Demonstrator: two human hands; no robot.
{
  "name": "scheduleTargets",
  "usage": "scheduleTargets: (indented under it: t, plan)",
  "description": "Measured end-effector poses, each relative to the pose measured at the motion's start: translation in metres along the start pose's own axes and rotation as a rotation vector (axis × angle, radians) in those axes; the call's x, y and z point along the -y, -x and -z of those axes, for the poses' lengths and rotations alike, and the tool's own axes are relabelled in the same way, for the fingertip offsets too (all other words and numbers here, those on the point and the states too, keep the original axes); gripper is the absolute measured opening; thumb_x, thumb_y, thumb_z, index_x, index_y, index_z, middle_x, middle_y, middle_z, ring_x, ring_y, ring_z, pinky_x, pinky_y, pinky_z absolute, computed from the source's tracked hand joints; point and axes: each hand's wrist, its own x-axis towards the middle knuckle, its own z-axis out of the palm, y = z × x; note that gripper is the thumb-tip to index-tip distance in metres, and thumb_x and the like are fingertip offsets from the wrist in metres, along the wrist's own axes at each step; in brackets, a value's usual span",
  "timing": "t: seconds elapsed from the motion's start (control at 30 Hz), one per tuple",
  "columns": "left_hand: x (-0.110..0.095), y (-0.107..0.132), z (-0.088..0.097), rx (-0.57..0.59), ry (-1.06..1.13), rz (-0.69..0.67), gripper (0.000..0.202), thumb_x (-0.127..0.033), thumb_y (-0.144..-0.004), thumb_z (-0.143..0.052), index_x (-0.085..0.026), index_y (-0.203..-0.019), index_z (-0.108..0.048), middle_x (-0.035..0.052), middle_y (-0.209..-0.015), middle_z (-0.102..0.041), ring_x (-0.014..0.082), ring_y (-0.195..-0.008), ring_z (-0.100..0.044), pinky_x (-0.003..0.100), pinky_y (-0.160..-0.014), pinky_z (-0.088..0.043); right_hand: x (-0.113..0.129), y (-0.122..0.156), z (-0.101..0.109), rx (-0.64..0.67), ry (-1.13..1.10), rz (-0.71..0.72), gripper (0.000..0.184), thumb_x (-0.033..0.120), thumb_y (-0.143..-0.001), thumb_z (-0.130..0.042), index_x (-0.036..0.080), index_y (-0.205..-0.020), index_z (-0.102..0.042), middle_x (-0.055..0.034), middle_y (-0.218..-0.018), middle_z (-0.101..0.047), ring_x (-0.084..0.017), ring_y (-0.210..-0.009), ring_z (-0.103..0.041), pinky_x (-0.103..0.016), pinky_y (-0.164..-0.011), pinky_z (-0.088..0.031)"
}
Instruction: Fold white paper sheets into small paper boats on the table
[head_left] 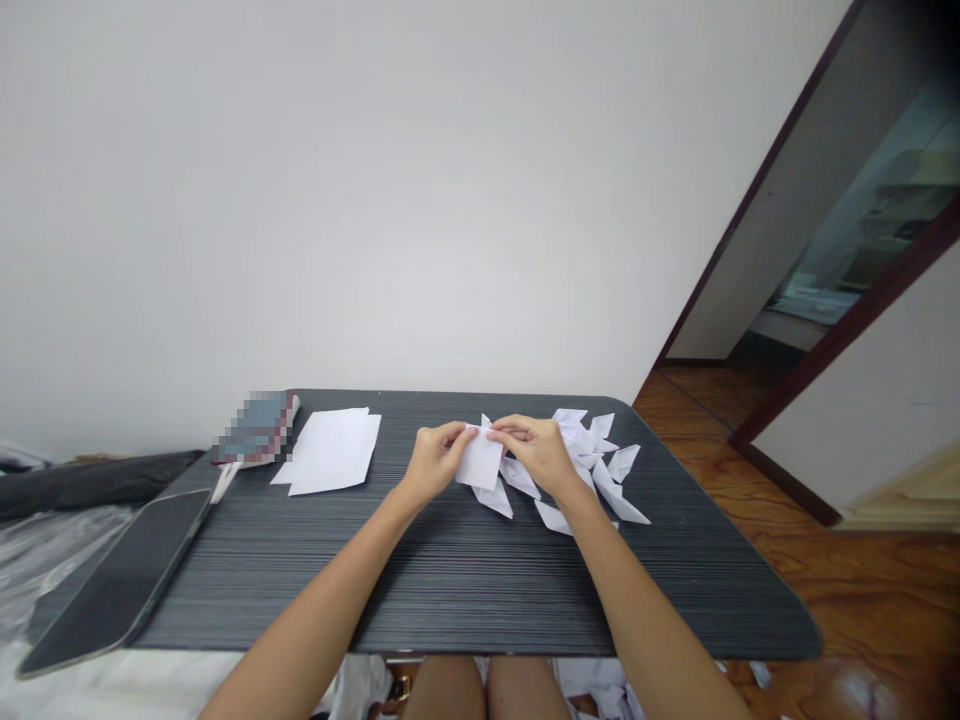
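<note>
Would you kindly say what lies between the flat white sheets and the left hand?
In the head view, only dark tabletop separates the sheets from the left hand.

Paper sheets point(336, 452) left of folded papers point(586, 446) on table point(480, 595)

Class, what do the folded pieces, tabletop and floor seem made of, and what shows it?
Folded pieces: matte white paper, thin, sharply creased.
Tabletop: perhaps dark laminate, low sheen, fine streaks.
Floor: wood or imitation, glossy; grain and reflections show.

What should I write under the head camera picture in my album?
The left hand and right hand pinch a white paper above a dark table, with folded papers and flat sheets nearby.
</note>
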Motion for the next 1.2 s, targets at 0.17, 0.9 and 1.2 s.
scheduleTargets:
  t: [0.17,0.9,1.2]
  plan:
    - [0.002,-0.002,0.001,-0.011,0.176,0.085,0.031,-0.035,-0.076,-0.047,-0.010,-0.066,-0.061,0.0000,-0.054,-0.053,0.0078,-0.048,-0.043,0.018,-0.044,-0.031,0.003,-0.003,0.002,0.059,-0.092,-0.108,0.021,0.030,-0.060,-0.065,0.014,-0.074,-0.064,-0.0039,-0.065,-0.065,-0.014,-0.055,-0.059,-0.024,-0.050,-0.049]
    - [0.004,-0.002,-0.007,0.002,0.209,0.120,0.026,-0.037,-0.075,-0.048,-0.013,-0.072,-0.055,0.0003,-0.060,-0.058,0.0102,-0.053,-0.052,0.018,-0.046,-0.036,0.003,-0.005,-0.003,-0.096,-0.057,-0.112,0.018,0.029,-0.065,-0.059,0.012,-0.065,-0.063,-0.0006,-0.047,-0.057,-0.010,-0.040,-0.049,-0.021,-0.039,-0.040]
    - [-0.003,-0.002,-0.004,0.356,0.518,0.330,0.027,-0.037,-0.071,-0.055,-0.011,-0.064,-0.050,-0.0010,-0.044,-0.055,0.0084,-0.032,-0.049,0.017,-0.034,-0.029,0.004,-0.008,0.008,-0.246,0.012,-0.061,0.019,0.030,-0.065,-0.057,0.012,-0.065,-0.062,-0.0037,-0.056,-0.062,-0.012,-0.044,-0.052,-0.023,-0.042,-0.043]
